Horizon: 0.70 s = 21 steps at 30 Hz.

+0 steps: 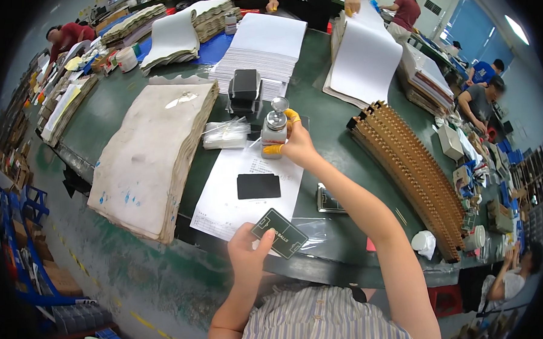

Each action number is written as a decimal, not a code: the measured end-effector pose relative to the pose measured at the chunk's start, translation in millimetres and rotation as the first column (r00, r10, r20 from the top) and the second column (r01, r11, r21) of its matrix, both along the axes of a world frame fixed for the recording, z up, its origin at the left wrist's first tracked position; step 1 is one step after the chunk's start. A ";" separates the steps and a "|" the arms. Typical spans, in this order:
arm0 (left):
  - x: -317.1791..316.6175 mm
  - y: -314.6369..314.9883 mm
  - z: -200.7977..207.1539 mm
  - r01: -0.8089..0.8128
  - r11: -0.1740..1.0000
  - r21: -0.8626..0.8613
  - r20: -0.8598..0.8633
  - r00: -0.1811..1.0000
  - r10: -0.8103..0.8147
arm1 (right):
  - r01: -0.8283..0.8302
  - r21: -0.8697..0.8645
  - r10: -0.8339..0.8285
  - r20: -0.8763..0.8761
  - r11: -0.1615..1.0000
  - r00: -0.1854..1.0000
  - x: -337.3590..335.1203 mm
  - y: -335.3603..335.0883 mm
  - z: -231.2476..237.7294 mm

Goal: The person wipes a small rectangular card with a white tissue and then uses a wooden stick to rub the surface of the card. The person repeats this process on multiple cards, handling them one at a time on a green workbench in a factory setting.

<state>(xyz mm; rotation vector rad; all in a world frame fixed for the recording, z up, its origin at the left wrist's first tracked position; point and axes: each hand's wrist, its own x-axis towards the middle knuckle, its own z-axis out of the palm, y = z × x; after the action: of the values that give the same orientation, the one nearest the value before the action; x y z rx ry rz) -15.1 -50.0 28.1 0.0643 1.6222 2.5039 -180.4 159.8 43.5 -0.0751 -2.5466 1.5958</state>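
Observation:
My left hand (245, 255) grips a flat dark green card (284, 232) with white line print, thumb on top, above the table's near edge. Yellow finger covers are on the fingers of my right hand (298, 147), which is closed round a pump dispenser bottle (275, 133) with a shiny metal top. Below that bottle, a black rectangular card (259, 186) lies on a printed white sheet (219, 203). Beside the bottle are a bundle of clear plastic sleeves (226, 134) and a stack of black pieces (245, 89). Another green printed piece (330, 201) sits under my right forearm.
To the left lies a thick stack of worn, stained sheets (144, 157). White paper stacks (265, 42) stand at the back. A long brown slotted rack (408, 172) curves along the right, near a white wrapped container (424, 243). Other people work around the green table (320, 243).

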 end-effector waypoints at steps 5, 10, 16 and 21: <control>5.2 3.7 3.5 0.014 0.999 -0.042 -0.003 1.000 -0.014 | -0.053 -0.023 0.047 -0.193 0.998 0.980 5.4 7.0 -6.7; 13.9 4.9 13.8 -0.016 0.999 -0.042 0.063 0.998 0.018 | 0.175 0.296 -0.080 -0.305 0.939 0.949 112.1 41.6 44.8; 18.0 -6.2 -5.9 -0.050 0.999 -0.005 0.035 0.998 0.051 | 0.579 0.356 -0.499 -0.295 0.734 0.815 296.6 124.3 65.3; 15.1 19.5 -2.9 0.057 0.998 0.029 0.025 0.998 -0.058 | 0.531 0.688 -0.664 -0.096 0.494 0.742 406.4 158.6 30.5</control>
<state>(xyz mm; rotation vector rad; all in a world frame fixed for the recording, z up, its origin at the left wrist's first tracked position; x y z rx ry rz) 0.0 -30.4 25.2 0.0807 1.5524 2.4752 226.0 318.4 74.0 -0.9607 -2.5982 0.3469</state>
